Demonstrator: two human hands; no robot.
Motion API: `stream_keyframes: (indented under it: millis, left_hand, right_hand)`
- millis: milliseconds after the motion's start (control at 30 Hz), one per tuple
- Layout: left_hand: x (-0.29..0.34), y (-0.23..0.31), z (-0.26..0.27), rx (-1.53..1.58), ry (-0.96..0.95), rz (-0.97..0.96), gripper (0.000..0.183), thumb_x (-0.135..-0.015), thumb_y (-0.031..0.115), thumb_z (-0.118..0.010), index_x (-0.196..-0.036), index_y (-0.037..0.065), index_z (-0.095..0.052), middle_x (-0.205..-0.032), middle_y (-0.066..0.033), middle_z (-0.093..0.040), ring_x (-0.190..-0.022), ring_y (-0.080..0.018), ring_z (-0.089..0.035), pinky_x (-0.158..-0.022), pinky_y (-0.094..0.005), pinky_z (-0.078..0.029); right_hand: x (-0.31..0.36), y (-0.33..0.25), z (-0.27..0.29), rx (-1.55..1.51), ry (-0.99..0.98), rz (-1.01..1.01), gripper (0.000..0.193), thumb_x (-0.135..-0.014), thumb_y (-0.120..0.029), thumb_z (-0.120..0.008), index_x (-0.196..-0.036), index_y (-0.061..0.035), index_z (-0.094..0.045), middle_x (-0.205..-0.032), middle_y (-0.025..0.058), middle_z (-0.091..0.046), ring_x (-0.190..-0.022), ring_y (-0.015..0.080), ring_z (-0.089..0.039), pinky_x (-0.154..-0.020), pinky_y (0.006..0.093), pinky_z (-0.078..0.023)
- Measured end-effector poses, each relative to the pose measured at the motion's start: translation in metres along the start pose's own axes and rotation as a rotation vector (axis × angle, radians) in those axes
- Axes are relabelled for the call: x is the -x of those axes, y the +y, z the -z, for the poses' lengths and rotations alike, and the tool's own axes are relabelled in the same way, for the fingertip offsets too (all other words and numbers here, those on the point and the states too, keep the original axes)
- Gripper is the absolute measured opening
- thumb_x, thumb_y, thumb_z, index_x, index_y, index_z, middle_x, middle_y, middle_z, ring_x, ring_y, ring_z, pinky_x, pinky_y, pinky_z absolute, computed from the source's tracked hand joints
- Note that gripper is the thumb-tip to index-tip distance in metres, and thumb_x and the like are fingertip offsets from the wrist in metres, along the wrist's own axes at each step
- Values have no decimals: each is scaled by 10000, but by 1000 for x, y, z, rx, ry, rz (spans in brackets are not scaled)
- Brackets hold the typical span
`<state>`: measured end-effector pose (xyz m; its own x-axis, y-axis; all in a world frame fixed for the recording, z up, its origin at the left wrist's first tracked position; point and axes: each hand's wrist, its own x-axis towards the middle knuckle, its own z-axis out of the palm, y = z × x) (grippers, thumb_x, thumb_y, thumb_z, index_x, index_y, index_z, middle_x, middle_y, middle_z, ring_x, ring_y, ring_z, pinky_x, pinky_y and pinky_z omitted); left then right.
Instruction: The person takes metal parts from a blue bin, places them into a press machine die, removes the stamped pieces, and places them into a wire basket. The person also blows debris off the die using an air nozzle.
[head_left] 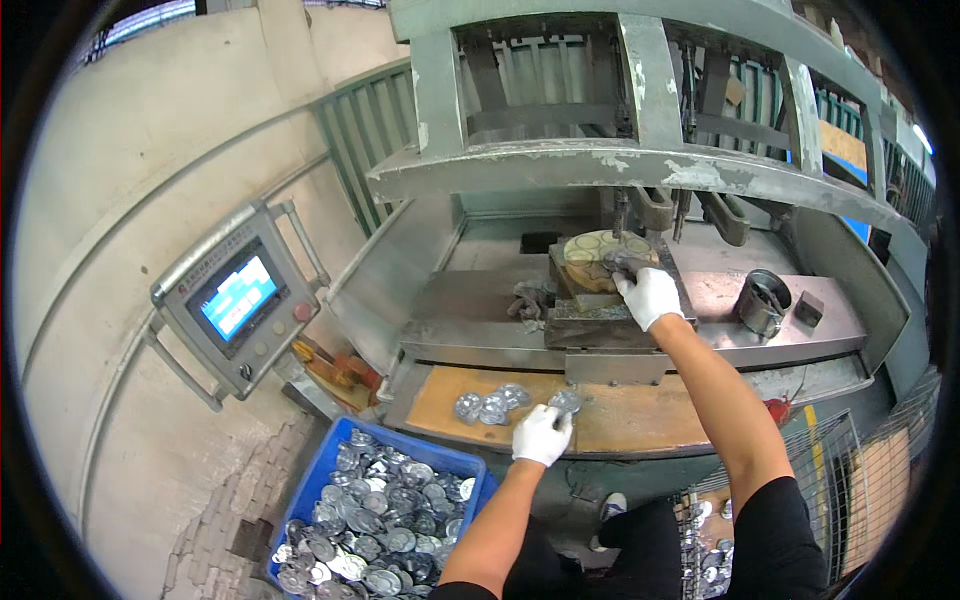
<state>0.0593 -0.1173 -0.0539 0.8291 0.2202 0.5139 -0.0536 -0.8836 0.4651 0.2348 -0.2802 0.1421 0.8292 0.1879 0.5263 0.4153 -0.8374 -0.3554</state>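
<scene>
My right hand (648, 293), in a white glove, reaches onto the die block (600, 300) of the green press and holds a round metal disc (625, 262) at the tan die plate (590, 250). My left hand (541, 433), also gloved, rests on the wooden shelf (640, 415) at the press front, fingers closed on a shiny metal disc (566, 402). A small pile of similar discs (490, 404) lies just left of that hand.
A blue crate (330, 465) full of metal discs stands on the floor at lower left. A grey control panel (240, 300) with a lit screen hangs at left. A metal cup (762, 300) and a dark block (808, 308) sit on the press table at right.
</scene>
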Motion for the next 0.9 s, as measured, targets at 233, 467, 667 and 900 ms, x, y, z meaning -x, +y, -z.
stream_keyframes:
  millis: [233, 467, 667, 900]
  left_hand:
    - [-2, 6, -6, -3, 10, -34, 240, -826, 323, -651, -775, 90, -670, -816, -130, -645, -769, -345, -651, -705, -454, -530]
    - [1, -9, -4, -34, 13, -29, 213, -850, 274, -661, -815, 64, -674, -859, -137, -651, -791, -343, -652, -710, -423, -529]
    - [-38, 57, 33, 293, 127, -323, 124, -812, 103, -727, -877, 29, -651, -784, -134, -617, -697, -298, -614, -630, -364, -504]
    - [-163, 136, 48, 210, 326, -463, 113, -831, 141, -712, -885, 49, -675, -823, -158, -654, -693, -310, -642, -634, -381, -523]
  right_hand:
    - [-6, 13, 12, -115, 70, 32, 298, -885, -328, -597, -946, -48, -677, -920, 214, -681, -858, 412, -650, -774, 480, -520]
    - [144, 76, 112, -706, 10, -8, 228, -828, -189, -697, -914, 17, -655, -793, 93, -666, -736, 136, -603, -697, 304, -501]
    - [360, 258, 120, -376, -247, -574, 251, -752, -225, -705, -750, 17, -638, -630, 108, -592, -611, 128, -544, -580, 305, -458]
    - [624, 360, 31, 337, -453, -1091, 336, -785, -254, -724, -1024, -25, -668, -940, 221, -696, -887, 399, -672, -804, 466, -525]
